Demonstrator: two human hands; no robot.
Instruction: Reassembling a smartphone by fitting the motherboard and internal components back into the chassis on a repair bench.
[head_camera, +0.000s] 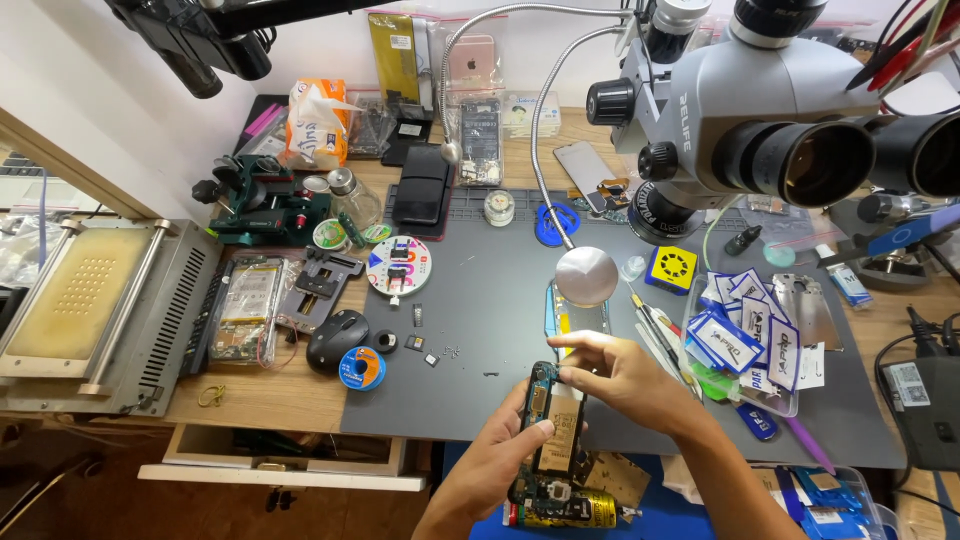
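Note:
My left hand (497, 455) grips an opened phone (548, 440) with its back off, so the circuit board and battery show. It is held upright over the near edge of the dark work mat (480, 300). My right hand (622, 378) reaches in from the right, and its fingertips pinch a small pale part at the top of the phone's battery area. Both hands touch the phone.
A stereo microscope (760, 110) hangs over the mat's right side. A round lamp head (586, 276) on a gooseneck sits mid-mat. A clear tray of blue-white packets (745, 335) lies right of my hands. A computer mouse (337, 340), solder spool (361, 368) and metal heating plate (85, 305) lie left.

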